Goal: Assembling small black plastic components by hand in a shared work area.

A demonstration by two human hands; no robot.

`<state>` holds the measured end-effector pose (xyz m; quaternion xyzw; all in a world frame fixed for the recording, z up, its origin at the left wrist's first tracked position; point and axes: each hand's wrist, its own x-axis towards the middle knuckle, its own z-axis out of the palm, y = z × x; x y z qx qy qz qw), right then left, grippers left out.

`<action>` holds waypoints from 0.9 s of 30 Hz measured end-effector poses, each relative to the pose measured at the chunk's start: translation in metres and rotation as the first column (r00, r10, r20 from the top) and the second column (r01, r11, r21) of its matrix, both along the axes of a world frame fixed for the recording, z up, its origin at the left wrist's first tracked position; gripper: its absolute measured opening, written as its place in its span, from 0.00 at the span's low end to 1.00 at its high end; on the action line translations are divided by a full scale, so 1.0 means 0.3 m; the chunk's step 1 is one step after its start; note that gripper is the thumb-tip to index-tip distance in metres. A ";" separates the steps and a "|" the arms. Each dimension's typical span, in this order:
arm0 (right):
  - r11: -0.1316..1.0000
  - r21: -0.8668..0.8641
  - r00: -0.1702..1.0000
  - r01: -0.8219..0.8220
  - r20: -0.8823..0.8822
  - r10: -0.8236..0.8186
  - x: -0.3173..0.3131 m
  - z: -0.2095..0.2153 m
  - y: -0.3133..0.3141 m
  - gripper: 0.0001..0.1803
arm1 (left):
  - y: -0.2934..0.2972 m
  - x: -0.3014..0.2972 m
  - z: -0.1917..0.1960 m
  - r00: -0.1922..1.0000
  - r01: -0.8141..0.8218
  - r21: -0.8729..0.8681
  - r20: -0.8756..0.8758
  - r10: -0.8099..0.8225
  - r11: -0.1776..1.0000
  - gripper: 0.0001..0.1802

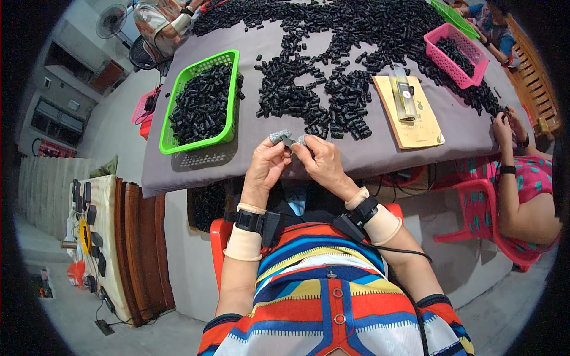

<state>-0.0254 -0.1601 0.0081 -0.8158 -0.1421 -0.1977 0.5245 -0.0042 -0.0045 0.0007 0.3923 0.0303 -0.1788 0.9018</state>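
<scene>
From the head camera, the left hand and the right hand meet just above the near edge of the grey surface. Between them is a small dark part, short and blocky, matt black-grey, mostly hidden by the fingers. The fingers of the left hand wear grey fingertip covers and are pressed together on the part's left end; the fingers of the right hand, one also capped in grey, pinch its right end. Both wrists carry black bands with small boxes and tan wraps.

Just beyond the fingers lies a wide pile of black parts of the same kind, small stubby pieces scattered loosely over the surface. To the left of the fingers and a little farther out stands a green basket filled with the same black parts. To the right of the fingers lies a tan card with a clear narrow pouch on it. Farther right and beyond is a pink basket with a few black parts inside.

At the right edge of the surface another person's hand touches the parts there; that person sits on a pink chair.
</scene>
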 end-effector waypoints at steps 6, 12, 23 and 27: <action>0.997 0.062 0.999 0.038 -0.009 -0.037 0.007 -0.014 0.003 0.16 | -0.008 0.003 -0.004 0.997 0.014 0.066 0.074 -0.019 0.998 0.09; 0.957 0.286 0.976 -0.056 -0.187 0.112 0.023 -0.038 -0.014 0.17 | -0.037 0.002 0.006 0.992 -0.061 0.238 0.122 0.033 0.969 0.09; 0.975 0.222 0.979 -0.022 -0.194 0.067 0.008 -0.003 -0.005 0.15 | -0.021 0.001 -0.017 0.982 0.006 0.330 0.177 -0.069 0.944 0.13; 0.972 0.236 0.984 -0.014 -0.171 0.055 0.006 0.002 -0.006 0.15 | -0.028 -0.009 0.010 0.991 0.069 0.193 0.100 -0.090 0.979 0.12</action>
